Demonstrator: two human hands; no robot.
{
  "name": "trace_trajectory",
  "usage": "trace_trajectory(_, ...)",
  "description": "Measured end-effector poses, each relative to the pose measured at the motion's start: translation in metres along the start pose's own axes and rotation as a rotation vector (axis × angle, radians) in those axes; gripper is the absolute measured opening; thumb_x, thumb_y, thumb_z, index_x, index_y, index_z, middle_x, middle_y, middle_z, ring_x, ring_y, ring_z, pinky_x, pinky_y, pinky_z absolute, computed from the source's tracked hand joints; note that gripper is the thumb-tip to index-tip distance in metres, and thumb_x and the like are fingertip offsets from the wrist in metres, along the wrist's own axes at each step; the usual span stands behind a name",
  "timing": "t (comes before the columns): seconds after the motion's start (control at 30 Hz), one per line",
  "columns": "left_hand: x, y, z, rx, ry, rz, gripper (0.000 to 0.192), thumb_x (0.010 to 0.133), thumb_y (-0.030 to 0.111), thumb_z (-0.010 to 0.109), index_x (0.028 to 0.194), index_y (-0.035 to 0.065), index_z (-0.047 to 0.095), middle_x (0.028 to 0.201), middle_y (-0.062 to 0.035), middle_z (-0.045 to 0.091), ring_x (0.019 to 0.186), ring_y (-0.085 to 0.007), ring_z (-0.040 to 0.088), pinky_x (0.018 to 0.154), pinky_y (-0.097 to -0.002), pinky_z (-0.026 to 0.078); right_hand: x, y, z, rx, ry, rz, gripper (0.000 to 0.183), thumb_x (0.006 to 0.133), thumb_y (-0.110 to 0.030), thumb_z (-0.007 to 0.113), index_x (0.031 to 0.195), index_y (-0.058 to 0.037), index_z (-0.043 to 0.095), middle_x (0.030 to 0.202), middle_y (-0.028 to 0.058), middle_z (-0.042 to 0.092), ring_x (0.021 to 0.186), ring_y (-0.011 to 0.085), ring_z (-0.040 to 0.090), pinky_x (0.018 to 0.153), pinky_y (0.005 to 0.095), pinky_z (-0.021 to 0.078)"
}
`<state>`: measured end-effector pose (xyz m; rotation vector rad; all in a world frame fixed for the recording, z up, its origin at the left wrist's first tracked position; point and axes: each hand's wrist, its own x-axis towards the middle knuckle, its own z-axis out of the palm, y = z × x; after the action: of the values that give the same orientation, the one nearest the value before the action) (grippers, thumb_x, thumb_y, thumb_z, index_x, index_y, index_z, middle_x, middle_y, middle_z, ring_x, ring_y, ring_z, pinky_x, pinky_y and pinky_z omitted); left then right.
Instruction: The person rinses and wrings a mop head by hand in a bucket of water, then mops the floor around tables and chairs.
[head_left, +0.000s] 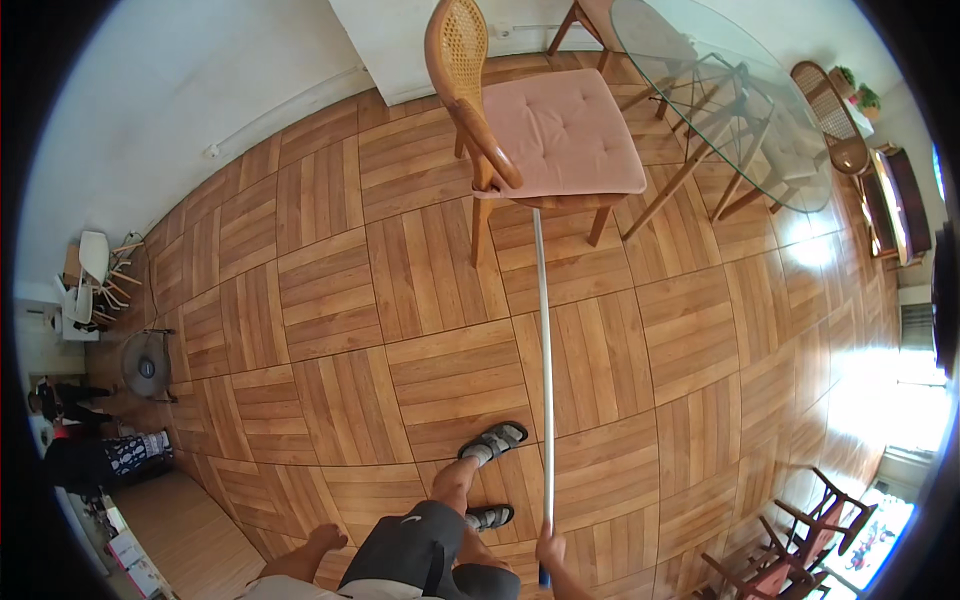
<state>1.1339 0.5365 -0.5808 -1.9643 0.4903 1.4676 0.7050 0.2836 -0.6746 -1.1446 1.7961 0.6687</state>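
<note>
A long pale pole (546, 360) runs from the bottom of the view up to a wooden chair, where its far end is hidden under the seat. My right hand (552, 551) is closed round the pole near its lower end. Away from it at the lower left, my left hand (328, 537) is loosely curled beside my shorts and holds nothing that I can see. The chair has a curved backrest of woven cane (461, 56) and a tufted pink seat cushion (562, 135). My sandalled feet stand left of the pole on the wood-patterned floor (450, 277).
A round glass table (750, 97) on wooden legs stands behind the chair at the upper right, with more chairs around it. A floor fan (147, 365) is at the left, near white chairs (94, 259). Two people are at the left edge. Wooden chairs (814, 536) stand at the lower right.
</note>
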Motion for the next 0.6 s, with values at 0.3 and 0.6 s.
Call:
trace_trajectory(0.3,0.035,0.225,-0.171,-0.159,0.645,0.776,0.027,0.085,0.029,0.047,0.093,0.0046,0.053,0.087,-0.0213,0.060,0.084,-0.0403,0.057,0.070,-0.0483,0.045,-0.033,-0.158,-0.127,0.145,0.356,-0.353,0.046,0.093,-0.043,0.034,0.097,-0.0024,0.054,0.088,0.0269,0.061,0.087,0.0429,0.059,0.075,0.0499,0.0453)
trace_trajectory(0.6,-0.162,0.372,-0.028,0.936,0.827,1.712,0.023,0.073,0.023,0.061,0.087,0.0061,0.063,0.090,-0.0187,0.061,0.097,-0.0325,0.056,0.077,-0.0486,0.043,-0.437,0.166,-0.014,0.165,0.370,0.284,0.034,0.082,-0.043,0.055,0.098,-0.0147,0.063,0.081,0.0151,0.063,0.081,0.0338,0.060,0.071,0.0444,0.0448)
